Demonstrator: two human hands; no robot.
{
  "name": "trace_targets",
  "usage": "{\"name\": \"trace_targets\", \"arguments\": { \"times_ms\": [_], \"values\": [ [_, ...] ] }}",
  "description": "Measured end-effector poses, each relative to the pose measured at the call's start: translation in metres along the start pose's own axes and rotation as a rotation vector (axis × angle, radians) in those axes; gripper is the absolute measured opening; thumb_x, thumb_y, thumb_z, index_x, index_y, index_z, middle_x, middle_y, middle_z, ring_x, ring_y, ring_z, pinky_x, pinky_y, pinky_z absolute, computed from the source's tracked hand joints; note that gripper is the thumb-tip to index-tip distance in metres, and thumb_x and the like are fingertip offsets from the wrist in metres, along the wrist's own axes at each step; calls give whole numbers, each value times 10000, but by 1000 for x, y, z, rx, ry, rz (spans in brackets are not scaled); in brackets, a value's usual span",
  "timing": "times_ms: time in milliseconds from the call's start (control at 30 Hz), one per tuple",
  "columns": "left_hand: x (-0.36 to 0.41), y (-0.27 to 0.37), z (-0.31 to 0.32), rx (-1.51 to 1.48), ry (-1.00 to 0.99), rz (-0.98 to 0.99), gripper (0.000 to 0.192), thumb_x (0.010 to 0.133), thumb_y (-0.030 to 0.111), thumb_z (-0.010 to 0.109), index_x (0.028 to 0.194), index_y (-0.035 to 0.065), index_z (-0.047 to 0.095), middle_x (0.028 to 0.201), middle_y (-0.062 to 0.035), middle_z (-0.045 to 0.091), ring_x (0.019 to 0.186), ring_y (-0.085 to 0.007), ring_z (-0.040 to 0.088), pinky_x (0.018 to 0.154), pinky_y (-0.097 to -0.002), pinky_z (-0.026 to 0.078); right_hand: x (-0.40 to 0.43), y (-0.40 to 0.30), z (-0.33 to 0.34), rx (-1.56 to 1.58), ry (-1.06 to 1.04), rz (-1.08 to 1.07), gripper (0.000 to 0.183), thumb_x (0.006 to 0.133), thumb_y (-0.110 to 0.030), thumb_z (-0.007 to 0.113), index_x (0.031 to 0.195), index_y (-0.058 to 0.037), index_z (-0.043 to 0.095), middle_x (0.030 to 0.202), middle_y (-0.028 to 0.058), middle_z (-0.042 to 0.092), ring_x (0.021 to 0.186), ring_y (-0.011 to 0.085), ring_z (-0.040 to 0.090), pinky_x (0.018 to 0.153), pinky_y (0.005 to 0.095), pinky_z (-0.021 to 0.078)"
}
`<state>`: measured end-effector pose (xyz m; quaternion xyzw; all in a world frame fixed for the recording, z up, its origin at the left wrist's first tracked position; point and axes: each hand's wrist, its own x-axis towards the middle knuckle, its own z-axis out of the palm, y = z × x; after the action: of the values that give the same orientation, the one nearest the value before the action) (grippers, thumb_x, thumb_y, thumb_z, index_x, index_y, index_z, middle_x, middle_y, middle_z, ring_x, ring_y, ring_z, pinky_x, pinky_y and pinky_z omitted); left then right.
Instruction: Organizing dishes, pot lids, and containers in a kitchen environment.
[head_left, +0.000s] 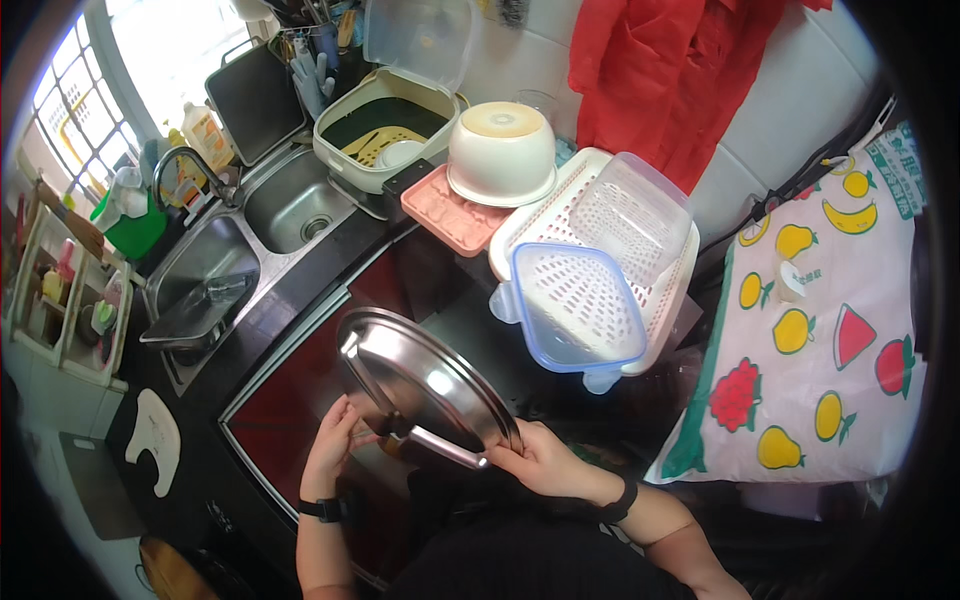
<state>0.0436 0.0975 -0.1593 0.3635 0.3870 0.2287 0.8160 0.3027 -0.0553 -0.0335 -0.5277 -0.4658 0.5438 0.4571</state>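
Observation:
A round stainless steel lid (427, 360), apparently for a pot, is held tilted in front of my body. My right hand (544, 461) grips its right rim, thumb on the near side and fingers behind. A shiny metal bar with a dark fitting, perhaps its handle, shows along the lid's lower side. At the lower left edge is my left hand (334, 435), its fingertips partly behind the lid. Whether those fingers grip the metal or only rest by it is hidden.
A white draining basket (499, 251) holds clear plastic containers and a blue-rimmed lid (581, 307). Beside it, an upturned white pot (499, 157) rests on a pink tray (442, 217). A double sink (292, 206) lies left; a fruit-print bag (810, 330) lies right.

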Motion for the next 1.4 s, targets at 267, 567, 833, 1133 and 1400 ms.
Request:
{"name": "trace_targets", "arguments": {
  "times_ms": [267,567,833,1133,1400],
  "values": [
    [18,37,65,559,138,300,329,867,70,531,1191,45,481,944,6,536,857,-77,508,775,-218,433,-63,24,-51,-495,-59,-92,131,807,-97,560,909,-28,516,716,161,563,680,350,562,543,374,426],
    [27,11,193,1086,-267,834,407,729,47,624,1121,78,522,1095,-108,528,1049,-301,482,888,-385,400,-102,25,-69,-753,2,-77,139,784,-117,607,901,-45,584,749,121,599,679,305,590,579,339,464],
    [48,-24,249,1368,-387,1278,434,702,84,565,1135,113,533,1155,-51,495,1000,-237,463,822,-332,381,-143,50,-75,-820,107,16,172,823,-165,594,944,-42,601,829,117,630,731,289,600,632,338,470],
    [63,-50,264,1398,-172,1226,313,689,87,564,1002,78,571,980,-88,520,837,-244,501,669,-328,404,-170,61,-78,-876,135,295,183,832,-184,590,971,-66,596,845,110,620,733,282,593,638,312,465],
    [37,-37,253,1387,-145,1119,227,710,94,594,933,63,563,964,-91,523,788,-243,503,676,-333,426,-156,79,-90,-873,62,177,158,818,-123,584,951,-40,599,821,171,608,736,323,594,620,350,464]
  ]
}}
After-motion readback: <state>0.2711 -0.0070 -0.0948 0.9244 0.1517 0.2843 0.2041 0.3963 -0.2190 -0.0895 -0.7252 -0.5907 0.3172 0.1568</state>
